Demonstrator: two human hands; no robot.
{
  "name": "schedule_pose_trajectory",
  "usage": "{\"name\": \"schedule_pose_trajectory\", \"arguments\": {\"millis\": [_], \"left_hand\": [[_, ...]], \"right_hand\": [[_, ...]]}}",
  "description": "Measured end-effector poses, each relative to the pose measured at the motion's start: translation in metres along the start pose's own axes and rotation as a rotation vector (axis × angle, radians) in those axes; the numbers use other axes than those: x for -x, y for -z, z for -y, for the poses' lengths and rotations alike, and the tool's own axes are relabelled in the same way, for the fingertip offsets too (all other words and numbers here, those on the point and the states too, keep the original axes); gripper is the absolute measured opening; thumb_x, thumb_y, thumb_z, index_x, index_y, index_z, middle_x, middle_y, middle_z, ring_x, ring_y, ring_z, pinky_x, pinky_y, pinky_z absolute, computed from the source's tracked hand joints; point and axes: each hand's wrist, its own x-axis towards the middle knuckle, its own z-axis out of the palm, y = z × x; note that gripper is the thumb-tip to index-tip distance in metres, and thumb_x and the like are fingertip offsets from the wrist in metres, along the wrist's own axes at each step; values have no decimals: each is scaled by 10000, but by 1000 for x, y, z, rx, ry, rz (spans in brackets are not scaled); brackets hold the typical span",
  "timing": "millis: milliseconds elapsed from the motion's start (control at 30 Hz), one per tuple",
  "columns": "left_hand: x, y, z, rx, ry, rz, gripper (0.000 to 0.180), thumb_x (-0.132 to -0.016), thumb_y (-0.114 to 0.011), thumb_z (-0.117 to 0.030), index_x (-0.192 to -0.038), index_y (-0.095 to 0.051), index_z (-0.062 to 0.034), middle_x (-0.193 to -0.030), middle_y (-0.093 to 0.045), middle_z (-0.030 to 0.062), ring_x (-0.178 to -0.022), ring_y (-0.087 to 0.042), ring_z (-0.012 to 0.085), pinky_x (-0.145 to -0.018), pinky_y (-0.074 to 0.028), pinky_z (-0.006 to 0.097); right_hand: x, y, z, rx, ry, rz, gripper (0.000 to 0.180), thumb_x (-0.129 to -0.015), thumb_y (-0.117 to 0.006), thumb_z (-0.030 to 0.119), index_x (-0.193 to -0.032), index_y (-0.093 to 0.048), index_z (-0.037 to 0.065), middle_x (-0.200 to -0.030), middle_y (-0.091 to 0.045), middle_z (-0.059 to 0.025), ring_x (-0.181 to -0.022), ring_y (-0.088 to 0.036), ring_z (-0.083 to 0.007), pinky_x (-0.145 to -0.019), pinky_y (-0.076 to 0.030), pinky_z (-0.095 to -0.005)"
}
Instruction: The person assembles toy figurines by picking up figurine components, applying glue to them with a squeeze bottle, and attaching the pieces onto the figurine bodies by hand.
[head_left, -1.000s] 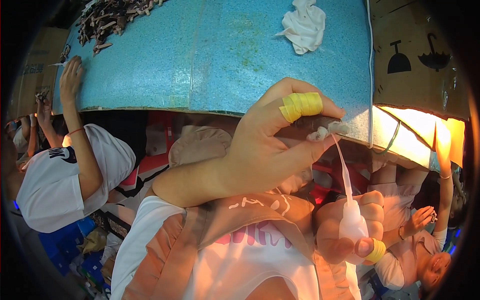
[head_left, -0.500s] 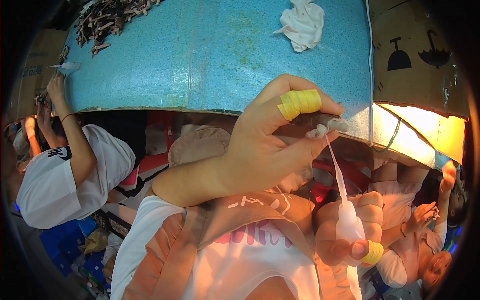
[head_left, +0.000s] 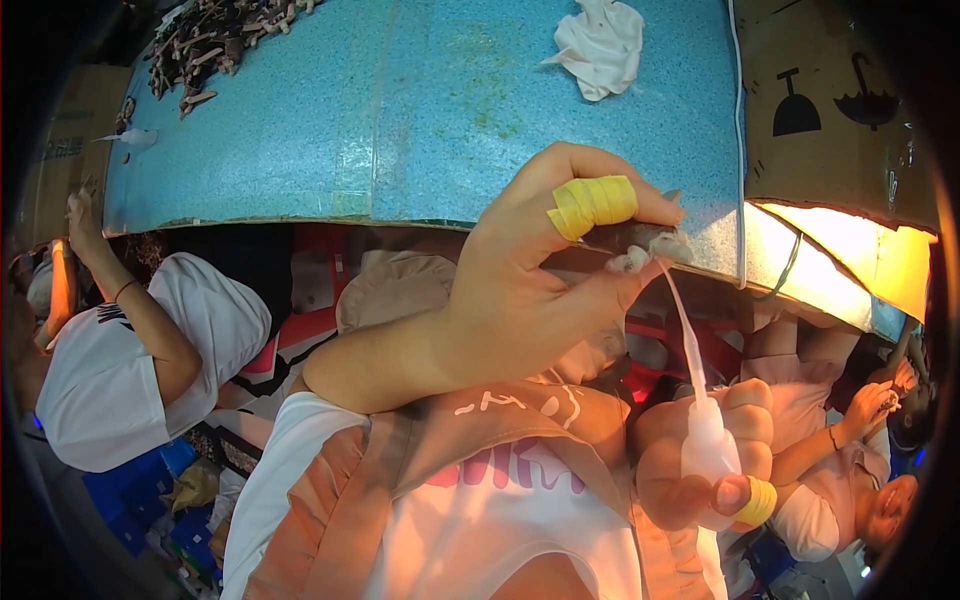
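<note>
My left hand (head_left: 545, 270) pinches a small brown and whitish knobbly piece (head_left: 650, 247) between thumb and fingers above the table's near edge. Yellow tape wraps one of its fingers. My right hand (head_left: 705, 465) is closed round a small white squeeze bottle (head_left: 708, 440), its thumb also taped yellow. The bottle's long thin nozzle points up, and its tip meets or nearly meets the piece beside my left thumb. My fingers hide part of the piece, so I cannot tell its exact kind.
A blue table (head_left: 430, 120) carries a heap of small brown pieces (head_left: 215, 45), a crumpled white cloth (head_left: 600, 48) and another nozzle bottle (head_left: 135, 137). A cardboard box (head_left: 835, 110) stands at the right. A person in white (head_left: 150, 360) sits left, another person (head_left: 830, 480) right.
The squeeze bottle and my right hand have shifted slightly right. My left hand has barely moved. The left co-worker's hand has come down, away from the bottle on the table.
</note>
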Motion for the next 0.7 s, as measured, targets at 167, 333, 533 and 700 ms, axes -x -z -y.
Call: {"name": "schedule_pose_trajectory", "arguments": {"millis": [167,333,533,700], "left_hand": [[-2,0,1,30,56,16,321,-732,-593,119,-1028,-540,8,-1044,-458,104,-912,-541,145,-798,-427,232],[0,0,0,67,100,25,334,-730,-589,124,-1040,-536,11,-1040,-463,103,-916,-537,143,-810,-421,233],[-1,0,-2,55,129,25,336,-730,-590,121,-1043,-534,13,-1036,-468,91,-917,-537,136,-818,-419,228],[1,-2,-2,88,164,15,333,-733,-590,118,-1043,-534,12,-1020,-481,81,-926,-538,136,-826,-414,232]], "right_hand": [[-4,2,-3,61,20,-57,94,-776,-553,232,-858,-530,190,-560,-312,50,-460,-246,-109,-475,-167,-296],[-5,-1,-4,40,-18,-10,62,-785,-534,219,-825,-501,186,-566,-296,49,-467,-244,-110,-487,-172,-291],[-4,-1,-5,68,23,-70,87,-786,-551,229,-850,-535,173,-553,-298,50,-451,-237,-102,-468,-161,-290],[-3,6,-3,78,-20,-2,74,-802,-553,247,-845,-537,188,-557,-330,48,-458,-259,-107,-467,-164,-289]]}}
